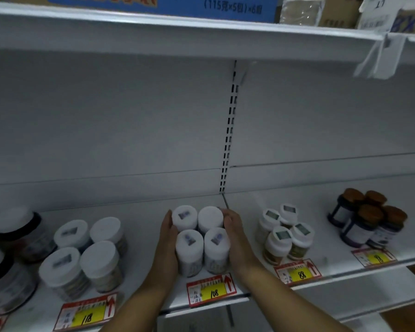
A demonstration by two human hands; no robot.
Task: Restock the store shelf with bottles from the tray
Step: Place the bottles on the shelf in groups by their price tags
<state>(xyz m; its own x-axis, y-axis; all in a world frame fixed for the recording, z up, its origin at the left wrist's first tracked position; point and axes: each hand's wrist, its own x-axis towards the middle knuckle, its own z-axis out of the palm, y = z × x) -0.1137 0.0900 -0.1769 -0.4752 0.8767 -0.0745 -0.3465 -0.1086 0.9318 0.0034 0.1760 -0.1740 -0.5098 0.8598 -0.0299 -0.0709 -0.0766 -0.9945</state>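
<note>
Several white-capped bottles (pixel 200 238) stand in a tight two-by-two cluster on the white shelf (pixel 144 226), above a price tag reading 108 (pixel 211 291). My left hand (pixel 167 243) presses flat against the cluster's left side, fingers extended along the bottles. My right hand (pixel 235 236) presses against its right side in the same way. Together both hands squeeze the group between the palms. No tray is in view.
To the left stands a group of larger white-capped jars (pixel 86 255) and dark-banded jars (pixel 12 236). To the right are small white-capped bottles (pixel 284 232) and brown-capped dark bottles (pixel 367 216). An upper shelf (pixel 201 37) with cartons hangs overhead.
</note>
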